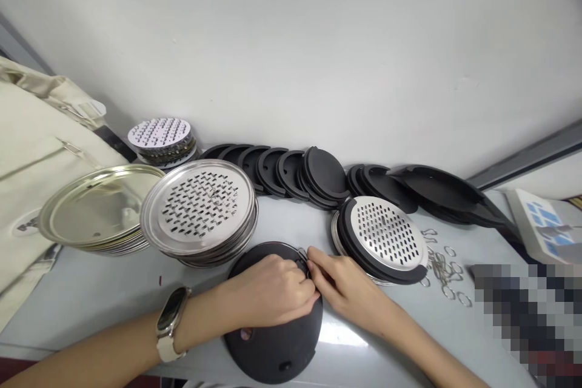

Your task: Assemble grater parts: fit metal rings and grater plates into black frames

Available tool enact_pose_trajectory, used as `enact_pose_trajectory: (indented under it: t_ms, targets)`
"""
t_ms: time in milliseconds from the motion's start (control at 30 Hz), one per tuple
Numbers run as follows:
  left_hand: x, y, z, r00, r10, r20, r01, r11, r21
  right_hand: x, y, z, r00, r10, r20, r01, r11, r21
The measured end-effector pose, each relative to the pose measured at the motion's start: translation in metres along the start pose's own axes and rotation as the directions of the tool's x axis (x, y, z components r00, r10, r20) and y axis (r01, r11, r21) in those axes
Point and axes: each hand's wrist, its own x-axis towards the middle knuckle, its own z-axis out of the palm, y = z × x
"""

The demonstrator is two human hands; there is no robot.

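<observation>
Black disc point(273, 345): left hand point(268, 291) clenches rim point(259, 252), right hand point(345, 285) pinches wire clip point(302, 254); one ringed steel plate point(386, 236) lies right of disc, plate stacks point(197, 209) behind.

I record the disc point(277, 348) as smooth, matt black plastic. The perforated plate point(200, 209) reads as bright stainless steel with a satin sheen. The shallow pans point(97, 206) are glossy gold-toned metal, the wire rings point(443, 273) shiny metal, and the counter point(113, 291) smooth and semi-gloss.
</observation>
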Motion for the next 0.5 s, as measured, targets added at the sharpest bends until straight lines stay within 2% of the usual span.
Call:
enact_pose_trajectory:
  t_ms: [200,500]
  targets:
    - [0.0001,-0.0001,-0.0001,1.0,0.004,0.006,-0.004,1.0,-0.019,-0.0007,-0.0001,-0.001,1.0,-0.004,0.015,0.004,1.0,0.01]
    - [0.0013,0.001,-0.0023,1.0,-0.008,-0.006,0.008,1.0,-0.02,-0.0016,0.0018,0.0032,0.999,0.019,0.027,-0.017,0.997,-0.07]
